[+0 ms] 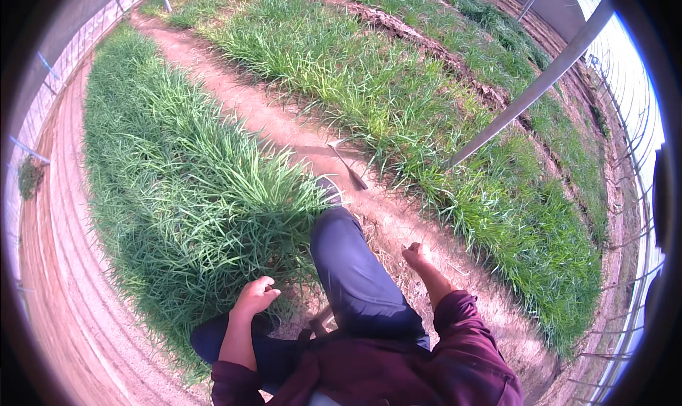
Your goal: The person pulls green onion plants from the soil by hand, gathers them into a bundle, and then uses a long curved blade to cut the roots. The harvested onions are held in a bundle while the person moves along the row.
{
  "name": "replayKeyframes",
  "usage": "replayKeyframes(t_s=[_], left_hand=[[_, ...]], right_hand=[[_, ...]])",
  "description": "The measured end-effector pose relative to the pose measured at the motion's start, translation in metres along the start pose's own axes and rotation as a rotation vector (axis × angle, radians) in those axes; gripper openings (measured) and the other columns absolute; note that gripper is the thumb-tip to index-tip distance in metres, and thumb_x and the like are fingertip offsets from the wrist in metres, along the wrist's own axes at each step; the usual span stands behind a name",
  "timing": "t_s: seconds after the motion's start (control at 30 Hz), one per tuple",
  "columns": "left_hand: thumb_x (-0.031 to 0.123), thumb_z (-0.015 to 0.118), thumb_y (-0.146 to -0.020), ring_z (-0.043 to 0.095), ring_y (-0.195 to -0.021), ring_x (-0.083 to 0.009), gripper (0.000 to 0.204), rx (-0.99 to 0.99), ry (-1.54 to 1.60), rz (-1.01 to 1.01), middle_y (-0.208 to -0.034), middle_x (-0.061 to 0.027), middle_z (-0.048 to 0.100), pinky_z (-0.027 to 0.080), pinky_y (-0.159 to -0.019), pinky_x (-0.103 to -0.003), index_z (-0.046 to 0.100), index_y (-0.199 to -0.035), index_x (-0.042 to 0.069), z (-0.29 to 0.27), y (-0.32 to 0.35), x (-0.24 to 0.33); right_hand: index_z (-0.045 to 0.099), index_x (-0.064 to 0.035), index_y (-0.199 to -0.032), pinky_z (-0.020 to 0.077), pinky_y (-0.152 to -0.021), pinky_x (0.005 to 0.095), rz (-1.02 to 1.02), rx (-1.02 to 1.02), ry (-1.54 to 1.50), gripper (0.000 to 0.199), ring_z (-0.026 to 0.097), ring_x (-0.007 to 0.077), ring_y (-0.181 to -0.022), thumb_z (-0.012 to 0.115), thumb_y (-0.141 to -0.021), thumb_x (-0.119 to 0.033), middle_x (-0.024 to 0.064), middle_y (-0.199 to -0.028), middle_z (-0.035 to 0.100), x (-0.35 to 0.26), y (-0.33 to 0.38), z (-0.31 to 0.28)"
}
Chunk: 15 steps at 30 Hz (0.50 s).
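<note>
Dirt path (245, 107) divides leafy beds (177, 164) — hand tool (356, 178) on it, slanted pole (530, 90) beyond — both hands (256, 296) loosely curled.

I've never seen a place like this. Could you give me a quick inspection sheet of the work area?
Surface: bare earth path between planted beds.
Job's things: left bed of grassy green plants; short-handled blade tool lying on the path, its dark handle toward the person.
Clutter: dry, straw-like scraps on the ground beside the raised knee.
Hands: left hand beside the left bed, right hand above the path; both look curled, and whether either holds anything is unclear.
Cables: nothing seen.
Surroundings: right bed of similar plants, with a slanting metal pole in front.
</note>
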<state>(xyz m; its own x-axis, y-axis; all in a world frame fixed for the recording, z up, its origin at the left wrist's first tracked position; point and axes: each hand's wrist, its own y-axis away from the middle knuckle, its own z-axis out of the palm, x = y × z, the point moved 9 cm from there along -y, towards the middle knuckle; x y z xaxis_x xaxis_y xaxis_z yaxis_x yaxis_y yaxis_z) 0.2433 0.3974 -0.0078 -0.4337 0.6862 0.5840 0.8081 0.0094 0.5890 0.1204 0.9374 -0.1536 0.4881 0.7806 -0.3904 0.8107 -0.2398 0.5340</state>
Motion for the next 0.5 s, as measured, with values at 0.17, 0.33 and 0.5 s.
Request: replayKeyframes(t_s=[0.17, 0.33, 0.5], left_hand=[[0.032, 0.077, -0.087, 0.072, -0.096, -0.0258, 0.047, 0.031, 0.067, -0.002, -0.103, -0.0140, 0.074, 0.056, -0.085, -0.038, 0.066, -0.124, 0.005, 0.008, 0.021, 0.005], [0.028, 0.079, -0.088, 0.070, -0.089, -0.0187, 0.040, 0.203, 0.201, 0.086, -0.097, -0.0094, 0.074, 0.056, -0.082, -0.035, 0.069, -0.119, 0.005, -0.029, 0.038, 0.016], [0.020, 0.077, -0.092, 0.069, -0.094, -0.0164, 0.035, 0.345, 0.316, 0.101, -0.102, -0.0094, 0.074, 0.055, -0.084, -0.033, 0.068, -0.121, 0.003, -0.093, 0.058, 0.000]], right_hand=[[0.078, -0.0024, -0.102, 0.0565, -0.075, 0.0387, -0.119, -0.174, -0.468, 0.041, 0.071, 0.0217, -0.081, 0.072, -0.089, -0.040, 0.0153, -0.085, 0.076, -0.006, 0.031, 0.033], [0.074, -0.0024, -0.089, 0.0552, -0.071, 0.0390, -0.124, -0.128, -0.289, 0.035, 0.068, 0.0213, -0.073, 0.073, -0.086, -0.038, 0.0118, -0.076, 0.072, -0.026, 0.023, 0.021], [0.071, -0.0037, -0.087, 0.0547, -0.071, 0.0392, -0.191, -0.065, -0.341, 0.026, 0.066, 0.0224, -0.070, 0.071, -0.083, -0.029, 0.0125, -0.076, 0.070, -0.044, 0.014, 0.019]])
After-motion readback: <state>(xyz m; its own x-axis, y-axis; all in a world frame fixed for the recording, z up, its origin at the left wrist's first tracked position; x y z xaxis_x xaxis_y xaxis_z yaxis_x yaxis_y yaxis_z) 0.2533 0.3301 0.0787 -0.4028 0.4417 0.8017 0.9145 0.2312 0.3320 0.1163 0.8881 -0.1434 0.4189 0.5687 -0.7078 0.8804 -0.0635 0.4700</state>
